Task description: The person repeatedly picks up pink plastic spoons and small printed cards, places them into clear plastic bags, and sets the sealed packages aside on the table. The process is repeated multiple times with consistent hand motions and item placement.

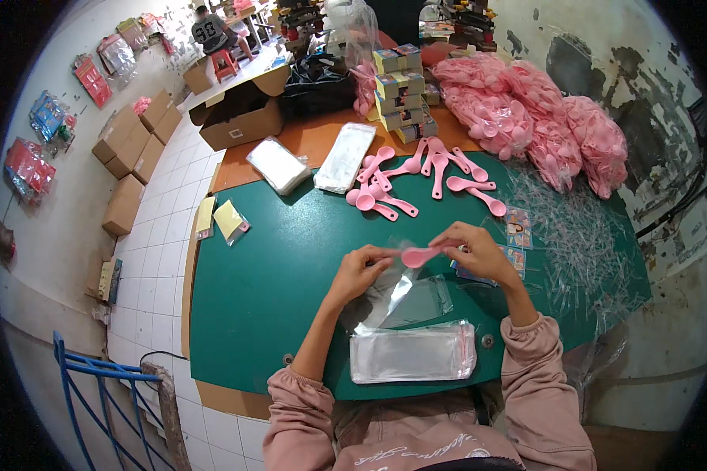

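Observation:
My right hand (476,253) grips a pink measuring spoon (418,257) by its handle, with the bowl pointing left. Facing it, the fingers of my left hand (358,275) are pinched on a thin clear plastic bag (399,276), whose edges blur into the table. The spoon's bowl is at the bag; whether it is inside or in front, I cannot tell. Below my hands lies a stack of clear bags (410,353). Small printed cards (514,259) lie beside my right wrist, partly hidden by it. Beyond my hands is a loose pile of pink spoons (438,174).
Clear plastic scraps (577,243) spread over the right of the green table (259,275). Bundles of bagged pink spoons (526,118) sit behind them. White packets (344,157), stacked small boxes (401,94) and an open carton (243,118) stand at the back. Another person (212,33) sits far off.

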